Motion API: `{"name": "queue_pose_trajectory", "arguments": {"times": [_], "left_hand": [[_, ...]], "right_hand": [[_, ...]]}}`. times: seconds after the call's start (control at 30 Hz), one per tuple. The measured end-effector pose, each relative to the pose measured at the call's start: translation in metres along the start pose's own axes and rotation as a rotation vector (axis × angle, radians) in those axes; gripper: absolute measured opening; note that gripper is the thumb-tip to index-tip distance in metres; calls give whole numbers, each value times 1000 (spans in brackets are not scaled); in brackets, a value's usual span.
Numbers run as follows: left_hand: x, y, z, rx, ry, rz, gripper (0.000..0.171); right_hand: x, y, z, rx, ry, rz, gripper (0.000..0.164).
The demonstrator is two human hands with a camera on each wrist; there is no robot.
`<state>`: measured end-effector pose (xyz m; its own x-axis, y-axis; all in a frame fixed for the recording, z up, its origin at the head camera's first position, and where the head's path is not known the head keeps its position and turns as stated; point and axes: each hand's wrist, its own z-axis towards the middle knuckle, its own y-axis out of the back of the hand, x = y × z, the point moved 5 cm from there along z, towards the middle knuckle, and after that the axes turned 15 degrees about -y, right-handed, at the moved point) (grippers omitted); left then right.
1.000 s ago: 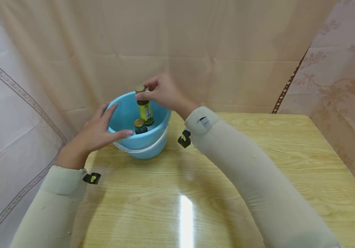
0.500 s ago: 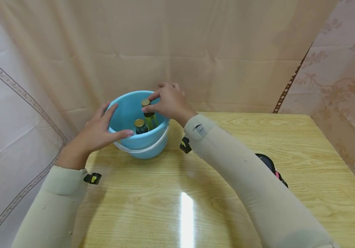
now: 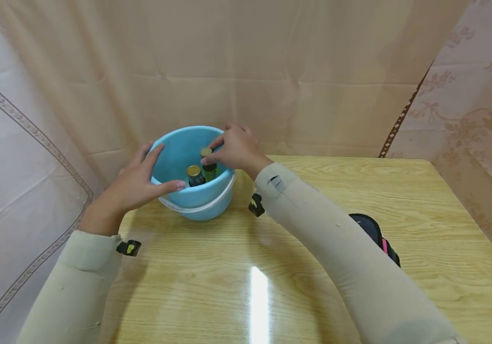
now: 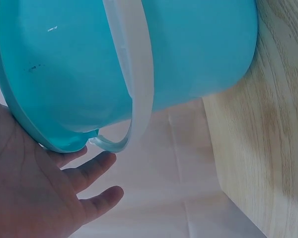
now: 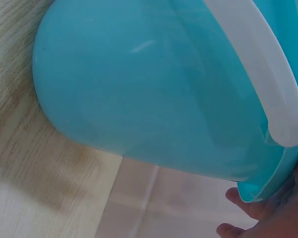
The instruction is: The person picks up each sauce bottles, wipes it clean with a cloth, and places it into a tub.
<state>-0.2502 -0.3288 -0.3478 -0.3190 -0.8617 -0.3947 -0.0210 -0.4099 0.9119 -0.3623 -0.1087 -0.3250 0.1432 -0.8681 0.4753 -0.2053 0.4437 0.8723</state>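
A light blue bucket (image 3: 198, 196) with a white handle (image 3: 200, 208) stands on the table's back left. In the head view, my left hand (image 3: 136, 184) rests on its left rim, thumb along the front edge and fingers spread. The left wrist view shows several straight fingers (image 4: 92, 173) outside the rim. My right hand (image 3: 237, 148) reaches over the right rim and pinches the gold cap of a bottle (image 3: 209, 171) with a green-yellow label, inside the bucket. Next to it stands a second dark bottle with a gold cap (image 3: 195, 173). The bucket's walls hide both bottles' lower parts.
A black case with a pink stripe (image 3: 368, 228) lies on the wooden table (image 3: 297, 277), partly hidden behind my right forearm. A beige curtain (image 3: 250, 71) hangs right behind the table, and a pale cloth (image 3: 9, 157) hangs to the left.
My right hand has lowered the green-labelled bottle deeper into the bucket, slightly to the right. The black case has come into view by my right arm. My left hand stays on the rim.
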Motion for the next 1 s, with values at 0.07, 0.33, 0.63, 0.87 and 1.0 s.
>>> {"name": "queue_pose_trajectory", "arguments": {"times": [0.07, 0.33, 0.63, 0.87, 1.0], "left_hand": [[0, 0, 0, 1, 3, -2, 113], [-2, -1, 1, -2, 9, -7, 114], [-5, -4, 9, 4, -22, -9, 113], [-7, -7, 15, 15, -36, -8, 113], [-4, -8, 13, 19, -39, -13, 113]], "right_hand": [[0, -1, 0, 18, -3, 9, 43], [-3, -3, -2, 109, -26, 24, 37], [-11, 3, -4, 171, -73, 35, 38], [-12, 25, -10, 167, -31, 87, 48], [-16, 43, -19, 136, -1, 121, 49]]}}
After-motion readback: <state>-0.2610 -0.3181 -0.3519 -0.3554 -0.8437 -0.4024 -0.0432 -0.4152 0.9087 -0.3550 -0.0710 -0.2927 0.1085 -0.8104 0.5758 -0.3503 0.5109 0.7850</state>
